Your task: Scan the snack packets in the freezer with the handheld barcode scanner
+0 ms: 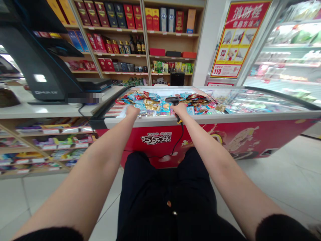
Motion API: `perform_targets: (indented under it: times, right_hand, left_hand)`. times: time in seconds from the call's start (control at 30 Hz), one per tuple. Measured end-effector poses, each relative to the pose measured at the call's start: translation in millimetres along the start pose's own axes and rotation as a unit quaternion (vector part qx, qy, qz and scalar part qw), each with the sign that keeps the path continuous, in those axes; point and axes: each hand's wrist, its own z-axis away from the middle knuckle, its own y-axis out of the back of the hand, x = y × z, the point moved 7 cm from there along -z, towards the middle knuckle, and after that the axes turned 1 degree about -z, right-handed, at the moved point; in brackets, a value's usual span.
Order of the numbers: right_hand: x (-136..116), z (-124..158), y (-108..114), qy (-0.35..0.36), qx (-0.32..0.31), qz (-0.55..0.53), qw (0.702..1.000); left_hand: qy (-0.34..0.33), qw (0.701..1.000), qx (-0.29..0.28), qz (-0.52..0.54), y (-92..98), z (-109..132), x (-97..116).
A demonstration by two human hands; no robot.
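Observation:
My right hand (180, 108) is wrapped around the handle of a black barcode scanner (172, 99), whose head points left over the glass top of a chest freezer. From the handle's yellow-trimmed base a black cable (181, 135) hangs down the freezer front. My left hand (132, 110) is closed at the freezer's near left edge; whatever its fingers hold is hidden, though something pale shows beside it. Between and beyond both hands lies a spread of small snack packets (151, 105) in blue, gold and red. More dark red packets (199, 98) are heaped to the right.
The red chest freezer (155, 157) stands right against my knees. To the left a checkout terminal (50, 73) sits on a white counter (50, 112) above sweet shelves. Shelves of boxed bottles (114, 16) line the back, and a lit display fridge (288, 57) stands at right.

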Motion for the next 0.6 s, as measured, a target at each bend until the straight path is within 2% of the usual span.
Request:
perform_targets:
  times: [0.1, 0.17, 0.37, 0.6]
  right_hand:
    - [8, 0, 10, -0.017, 0.003, -0.022, 1.000]
    - [14, 1, 17, -0.031, 0.010, -0.028, 0.999]
    - [32, 2, 44, -0.056, 0.040, -0.042, 0.997]
    - [59, 2, 85, -0.088, 0.085, -0.063, 0.990]
  left_hand:
    - [-0.018, 0.999, 0.030, -0.016, -0.9, 14, 9]
    - [-0.057, 0.998, 0.009, -0.017, -11.5, 27, 25]
    - [-0.195, 0.974, -0.110, -0.020, -69.3, 70, 83]
    - [-0.282, 0.939, -0.193, -0.049, -138.0, 133, 129]
